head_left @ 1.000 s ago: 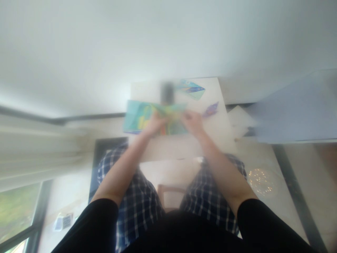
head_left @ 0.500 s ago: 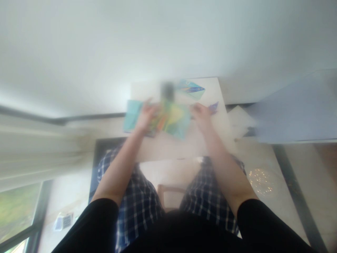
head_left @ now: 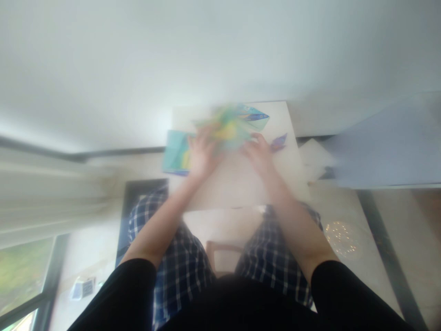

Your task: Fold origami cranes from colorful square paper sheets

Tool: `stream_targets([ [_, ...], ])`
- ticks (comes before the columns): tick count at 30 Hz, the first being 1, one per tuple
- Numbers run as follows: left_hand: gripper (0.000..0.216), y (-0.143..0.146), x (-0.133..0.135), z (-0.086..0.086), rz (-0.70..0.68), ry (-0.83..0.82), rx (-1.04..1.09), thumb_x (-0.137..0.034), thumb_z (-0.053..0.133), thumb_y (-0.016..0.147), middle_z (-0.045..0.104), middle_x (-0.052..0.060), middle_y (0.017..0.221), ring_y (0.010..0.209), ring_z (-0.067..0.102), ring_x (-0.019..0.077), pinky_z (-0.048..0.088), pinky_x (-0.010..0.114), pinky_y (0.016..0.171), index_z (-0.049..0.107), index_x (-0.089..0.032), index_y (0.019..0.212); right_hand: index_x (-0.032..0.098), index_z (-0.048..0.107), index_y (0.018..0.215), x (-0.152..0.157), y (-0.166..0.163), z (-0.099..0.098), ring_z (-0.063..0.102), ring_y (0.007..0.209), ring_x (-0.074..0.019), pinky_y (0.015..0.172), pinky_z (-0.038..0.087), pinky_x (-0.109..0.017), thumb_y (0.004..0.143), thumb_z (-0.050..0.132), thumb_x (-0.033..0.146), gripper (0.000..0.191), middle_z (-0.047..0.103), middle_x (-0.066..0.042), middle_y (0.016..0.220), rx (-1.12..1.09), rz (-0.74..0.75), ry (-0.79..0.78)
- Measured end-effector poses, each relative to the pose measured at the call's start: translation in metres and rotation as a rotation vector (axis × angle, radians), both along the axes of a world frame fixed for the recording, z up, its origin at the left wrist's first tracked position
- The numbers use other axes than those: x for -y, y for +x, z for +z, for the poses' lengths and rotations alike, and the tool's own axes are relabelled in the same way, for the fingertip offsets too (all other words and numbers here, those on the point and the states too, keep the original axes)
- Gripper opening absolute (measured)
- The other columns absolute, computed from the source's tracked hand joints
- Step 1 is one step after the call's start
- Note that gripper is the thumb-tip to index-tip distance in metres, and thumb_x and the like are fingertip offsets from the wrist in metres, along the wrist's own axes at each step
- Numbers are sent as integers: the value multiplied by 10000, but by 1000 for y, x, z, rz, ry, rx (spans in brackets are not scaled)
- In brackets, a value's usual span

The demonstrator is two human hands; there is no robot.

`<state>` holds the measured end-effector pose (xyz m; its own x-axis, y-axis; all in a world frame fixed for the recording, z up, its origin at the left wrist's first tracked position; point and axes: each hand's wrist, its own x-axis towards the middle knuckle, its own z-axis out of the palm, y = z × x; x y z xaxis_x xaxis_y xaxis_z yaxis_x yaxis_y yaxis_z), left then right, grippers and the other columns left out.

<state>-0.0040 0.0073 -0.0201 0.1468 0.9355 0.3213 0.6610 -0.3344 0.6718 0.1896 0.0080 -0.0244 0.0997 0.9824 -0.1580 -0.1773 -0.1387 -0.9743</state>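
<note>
A blurred colourful paper sheet [head_left: 227, 126] at 12 o'clock on the surface [head_left: 234, 184] is touched at its near edge by the left hand [head_left: 201, 154] and right hand [head_left: 257, 154], whose grip cannot be told through the blur, and it is judged only partly folded, while a teal-blue folded piece [head_left: 257, 117] and a purple folded piece [head_left: 278, 142] are laid at 1 o'clock.

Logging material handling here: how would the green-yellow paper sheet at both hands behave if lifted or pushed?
The green-yellow paper sheet looks thin, so probably floppy and light, sagging if lifted by one edge. On the smooth white table it would likely slide easily. The left hand and right hand both touch it, perhaps to steady it.
</note>
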Motion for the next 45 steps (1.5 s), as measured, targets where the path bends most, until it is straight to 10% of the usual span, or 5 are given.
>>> stream_targets([
  [11,339,-8,5,-19,-70,-14,59,-318,575,897,673,89,1236,1188,607,250,452,396,1055,643,-196,1206,208,708,951,4,-1,0,689,912,-186,875,596,-393,705,712,393,308,723,-25,1042,215,107,199],
  [45,299,-2,7,-24,-25,260,-203,-289,452,960,734,59,1104,1149,575,265,367,526,1038,722,-267,1088,255,728,1113,16,-5,-10,719,908,-170,878,569,-294,850,635,306,284,764,-24,1048,728,80,579],
])
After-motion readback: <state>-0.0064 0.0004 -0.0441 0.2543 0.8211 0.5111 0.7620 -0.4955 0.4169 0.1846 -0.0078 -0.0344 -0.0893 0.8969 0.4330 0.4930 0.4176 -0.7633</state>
